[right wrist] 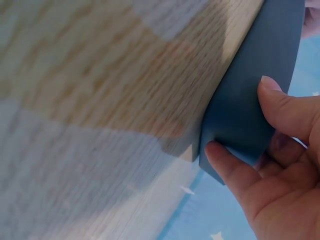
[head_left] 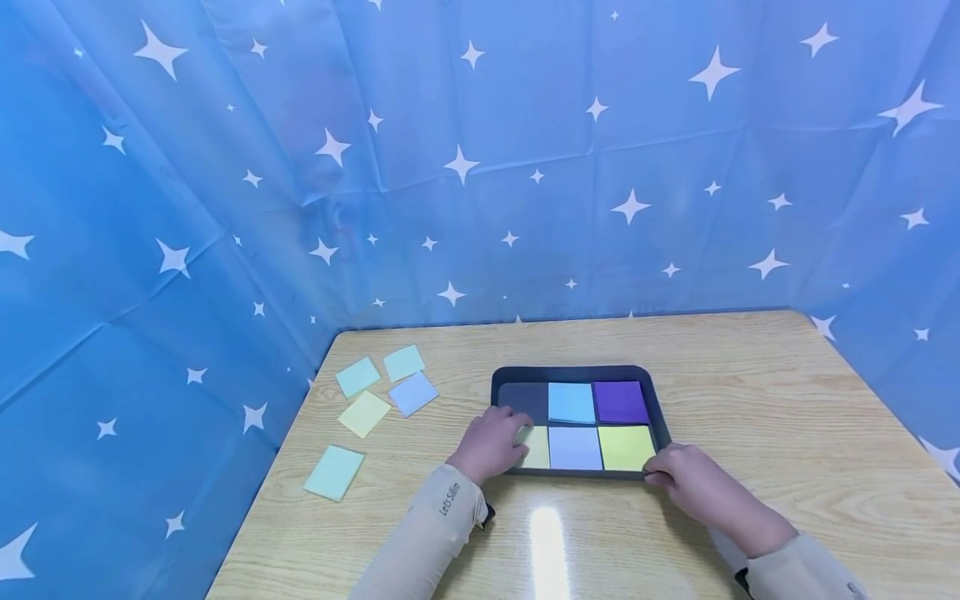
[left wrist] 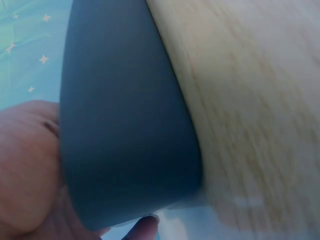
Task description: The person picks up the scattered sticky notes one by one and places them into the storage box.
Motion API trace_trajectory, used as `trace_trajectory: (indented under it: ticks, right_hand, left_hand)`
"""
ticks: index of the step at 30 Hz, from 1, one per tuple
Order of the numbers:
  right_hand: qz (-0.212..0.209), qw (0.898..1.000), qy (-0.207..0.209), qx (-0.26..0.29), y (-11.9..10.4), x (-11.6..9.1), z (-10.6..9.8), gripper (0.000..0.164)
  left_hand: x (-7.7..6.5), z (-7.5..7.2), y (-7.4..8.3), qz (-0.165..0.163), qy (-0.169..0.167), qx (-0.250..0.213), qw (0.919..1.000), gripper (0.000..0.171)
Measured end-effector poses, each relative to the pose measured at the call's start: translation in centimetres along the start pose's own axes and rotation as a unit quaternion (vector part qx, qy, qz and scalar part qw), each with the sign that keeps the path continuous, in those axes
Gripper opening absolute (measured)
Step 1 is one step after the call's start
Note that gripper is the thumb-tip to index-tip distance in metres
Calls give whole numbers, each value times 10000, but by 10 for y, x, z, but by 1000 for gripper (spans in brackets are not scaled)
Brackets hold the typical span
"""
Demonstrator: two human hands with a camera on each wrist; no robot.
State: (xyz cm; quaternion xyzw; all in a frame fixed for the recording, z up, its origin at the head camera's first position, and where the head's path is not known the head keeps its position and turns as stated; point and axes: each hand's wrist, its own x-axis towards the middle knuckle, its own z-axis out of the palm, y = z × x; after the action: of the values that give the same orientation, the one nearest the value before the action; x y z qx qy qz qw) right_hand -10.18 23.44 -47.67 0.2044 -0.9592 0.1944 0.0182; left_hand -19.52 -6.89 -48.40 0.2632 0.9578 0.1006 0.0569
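Observation:
A dark tray lies on the table, with sticky notes set in two rows. At its near left corner my left hand reaches over the side wall, its fingertips resting about a pale yellow sticky note. Next to that note lie a lavender note and a bright yellow note; behind them are a blue note and a purple note. The far left spot shows bare dark tray floor. My right hand grips the near right corner, its thumb on the tray wall.
Left of the tray several loose notes lie on the wooden table: mint green notes, a pale yellow one, a lavender one, and a mint pad nearer me. A starry blue curtain hangs behind.

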Motion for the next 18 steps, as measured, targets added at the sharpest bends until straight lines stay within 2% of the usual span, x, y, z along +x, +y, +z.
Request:
trace_trajectory:
  ticks: [8,13,18]
  right_hand:
    - [-158,9999,39,-44,2,1,1,26]
    - [-33,10000,-15,-15,0,1,1,26]
    - [6,10000,-9,32,0,1,1,26]
  left_hand:
    - [-1,-2,0,-16,15,-110,9999,40]
    - [-2,-2,-1,9,30,-117,9999,39]
    - [-4,-2,-3,6,132,-552,9984,32]
